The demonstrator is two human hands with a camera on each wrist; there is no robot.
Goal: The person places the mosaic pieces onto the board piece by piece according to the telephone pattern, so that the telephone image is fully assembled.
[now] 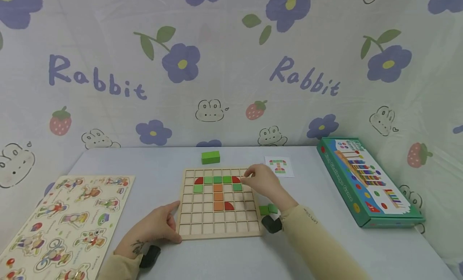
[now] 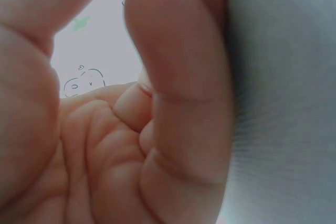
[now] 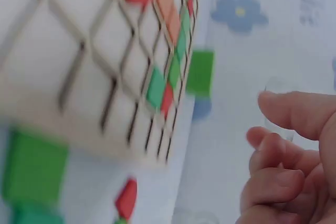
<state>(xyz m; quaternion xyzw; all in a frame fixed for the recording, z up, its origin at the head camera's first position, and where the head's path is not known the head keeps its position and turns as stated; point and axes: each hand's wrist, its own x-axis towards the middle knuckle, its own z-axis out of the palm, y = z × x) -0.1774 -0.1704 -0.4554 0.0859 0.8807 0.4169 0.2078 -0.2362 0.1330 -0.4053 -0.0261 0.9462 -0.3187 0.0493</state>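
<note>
A wooden grid board lies flat, with red quarter-round pieces, green squares and orange squares set in its cells. Along the board's left edge rests my left hand, its index fingertip and thumb touching the frame; in the left wrist view its other fingers bend loosely over a bare palm. My right hand hovers at the board's upper right, beside a red corner piece. Its thumb and index finger stand apart in the right wrist view, with nothing visible between them.
Behind the board sits a green block, near a printed pattern card. Small green blocks lie by its right edge. A picture puzzle board occupies the left, a green game box the right. Patterned cloth hangs behind.
</note>
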